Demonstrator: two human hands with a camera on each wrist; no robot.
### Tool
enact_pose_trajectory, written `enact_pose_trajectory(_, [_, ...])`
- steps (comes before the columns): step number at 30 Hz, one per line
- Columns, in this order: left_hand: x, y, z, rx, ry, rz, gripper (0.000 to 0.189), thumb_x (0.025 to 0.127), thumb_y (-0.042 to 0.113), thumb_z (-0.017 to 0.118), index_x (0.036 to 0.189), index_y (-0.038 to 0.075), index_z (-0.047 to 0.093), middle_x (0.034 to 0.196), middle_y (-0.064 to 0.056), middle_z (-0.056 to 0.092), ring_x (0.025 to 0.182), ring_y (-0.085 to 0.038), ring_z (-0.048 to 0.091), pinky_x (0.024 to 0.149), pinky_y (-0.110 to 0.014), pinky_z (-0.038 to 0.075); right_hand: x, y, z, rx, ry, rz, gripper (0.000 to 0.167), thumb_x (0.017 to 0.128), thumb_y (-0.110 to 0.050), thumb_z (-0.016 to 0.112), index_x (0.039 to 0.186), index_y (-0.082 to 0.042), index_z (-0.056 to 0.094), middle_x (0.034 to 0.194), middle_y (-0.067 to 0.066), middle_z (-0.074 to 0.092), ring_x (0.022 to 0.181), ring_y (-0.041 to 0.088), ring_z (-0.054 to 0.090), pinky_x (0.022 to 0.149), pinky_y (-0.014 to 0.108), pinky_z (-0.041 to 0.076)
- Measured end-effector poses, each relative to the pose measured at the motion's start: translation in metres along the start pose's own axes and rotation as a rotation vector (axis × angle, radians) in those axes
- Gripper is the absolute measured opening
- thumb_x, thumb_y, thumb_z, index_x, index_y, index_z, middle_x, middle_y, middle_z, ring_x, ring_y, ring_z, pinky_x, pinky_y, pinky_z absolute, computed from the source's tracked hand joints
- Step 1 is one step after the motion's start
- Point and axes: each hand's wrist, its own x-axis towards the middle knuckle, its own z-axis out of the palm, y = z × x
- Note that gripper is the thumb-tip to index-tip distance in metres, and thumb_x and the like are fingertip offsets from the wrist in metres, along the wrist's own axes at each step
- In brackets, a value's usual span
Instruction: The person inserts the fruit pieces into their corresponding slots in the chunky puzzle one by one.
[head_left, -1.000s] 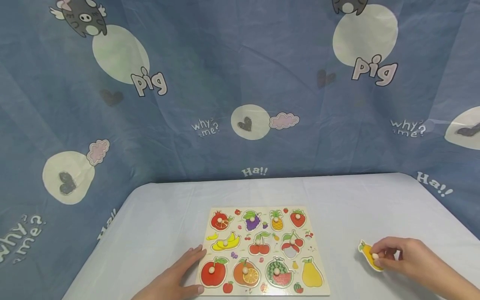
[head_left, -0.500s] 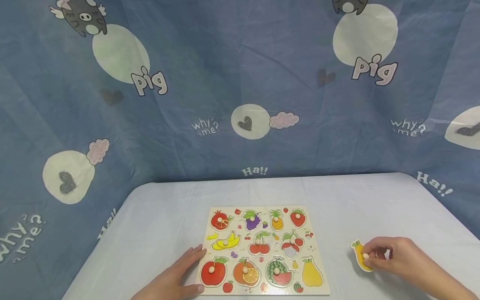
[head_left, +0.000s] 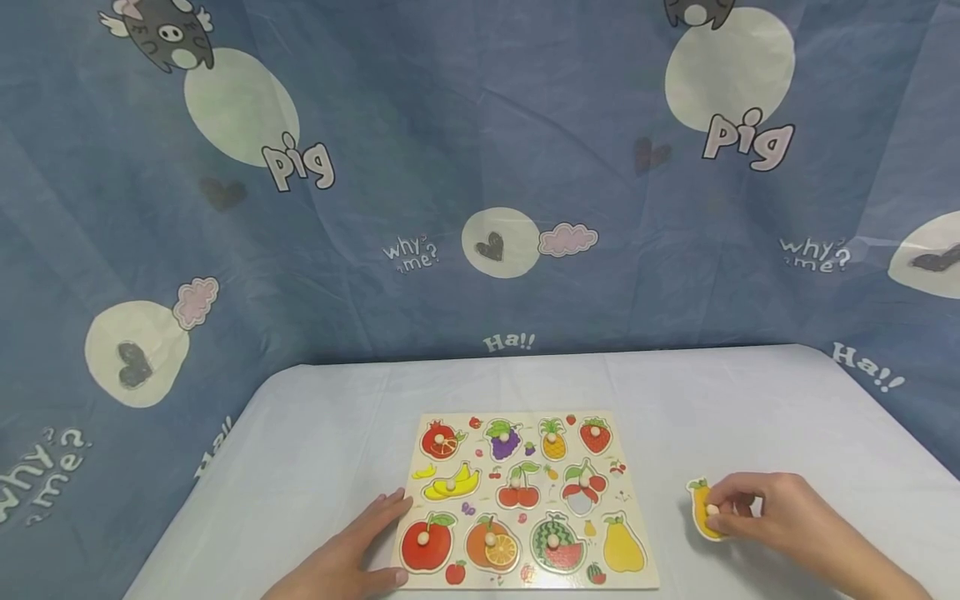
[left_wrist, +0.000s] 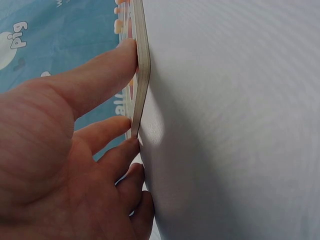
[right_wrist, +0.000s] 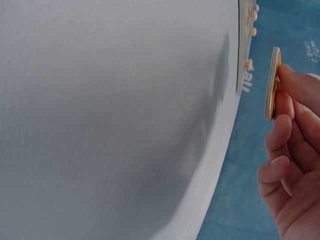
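Note:
A wooden fruit puzzle board (head_left: 531, 512) lies flat on the table, with knobbed fruit pieces set in it. My left hand (head_left: 348, 550) rests against its left edge, thumb and fingertips touching the rim, as the left wrist view (left_wrist: 142, 65) also shows. To the right of the board, my right hand (head_left: 765, 510) pinches the small knob of a yellow pear puzzle piece (head_left: 701, 507). In the right wrist view this pear piece (right_wrist: 272, 82) appears edge-on, raised off the table. A yellow pear shape (head_left: 623, 546) without a knob shows at the board's lower right corner.
A white cloth covers the table (head_left: 337, 433). Behind and beside it hangs a blue printed curtain (head_left: 420, 167). White table surface lies between the board and my right hand.
My right hand has moved left toward the board with the pear puzzle piece, which has turned slightly more upright. My left hand and the board have stayed in place.

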Motion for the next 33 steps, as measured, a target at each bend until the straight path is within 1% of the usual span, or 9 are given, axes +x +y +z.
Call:
enact_pose_trajectory(4, [0.001, -0.001, 0.001, 0.004, 0.0, -0.013, 0.093, 0.071, 0.041, 0.084, 0.151, 0.028, 0.039, 0.158, -0.011, 0.028, 0.138, -0.039, 0.028, 0.1, -0.063, 0.04, 0.002, -0.007, 0.002, -0.002, 0.002, 0.006, 0.015, 0.077, -0.028, 0.083, 0.087, -0.022, 0.073, 0.076, -0.012, 0.061, 0.068, 0.001, 0.049, 0.053, 0.021, 0.043])
enact_pose_trajectory(11, [0.001, 0.0, 0.0, 0.005, 0.004, -0.019, 0.093, 0.071, 0.041, 0.085, 0.151, 0.029, 0.039, 0.158, -0.01, 0.029, 0.139, -0.039, 0.028, 0.101, -0.063, 0.04, 0.005, -0.016, 0.006, 0.021, -0.029, 0.028, 0.016, 0.077, -0.032, 0.083, 0.087, -0.023, 0.074, 0.077, -0.011, 0.061, 0.068, 0.003, 0.049, 0.054, 0.022, 0.043])
enact_pose_trajectory(18, [0.0, 0.001, 0.001, 0.015, 0.012, -0.018, 0.092, 0.071, 0.04, 0.085, 0.151, 0.029, 0.039, 0.158, -0.01, 0.029, 0.138, -0.039, 0.029, 0.099, -0.062, 0.042, 0.008, -0.022, 0.01, 0.037, -0.038, -0.014, 0.015, 0.078, -0.032, 0.083, 0.086, -0.023, 0.073, 0.075, -0.013, 0.061, 0.068, 0.002, 0.05, 0.054, 0.022, 0.044])
enact_pose_trajectory(25, [0.0, 0.001, 0.002, 0.019, 0.02, -0.017, 0.093, 0.071, 0.04, 0.085, 0.151, 0.029, 0.04, 0.158, -0.01, 0.029, 0.139, -0.039, 0.029, 0.1, -0.064, 0.04, 0.009, -0.027, 0.013, 0.051, -0.066, 0.003, 0.015, 0.078, -0.034, 0.082, 0.085, -0.025, 0.072, 0.075, -0.011, 0.06, 0.07, 0.004, 0.05, 0.055, 0.022, 0.044])
enact_pose_trajectory(28, [-0.001, 0.001, 0.001, 0.025, 0.021, -0.021, 0.093, 0.07, 0.041, 0.085, 0.151, 0.029, 0.04, 0.158, -0.01, 0.029, 0.138, -0.038, 0.029, 0.1, -0.063, 0.04, 0.009, -0.031, 0.014, 0.044, -0.053, -0.026, 0.014, 0.079, -0.034, 0.082, 0.083, -0.026, 0.071, 0.075, -0.013, 0.059, 0.07, 0.003, 0.05, 0.056, 0.022, 0.044])
enact_pose_trajectory(33, [-0.001, 0.001, 0.002, 0.032, 0.026, -0.028, 0.093, 0.07, 0.042, 0.085, 0.15, 0.031, 0.04, 0.158, -0.01, 0.03, 0.138, -0.038, 0.031, 0.098, -0.062, 0.042, 0.011, -0.037, 0.016, 0.059, -0.033, -0.097, 0.012, 0.08, -0.032, 0.081, 0.082, -0.026, 0.071, 0.075, -0.016, 0.06, 0.069, 0.002, 0.052, 0.055, 0.022, 0.044])
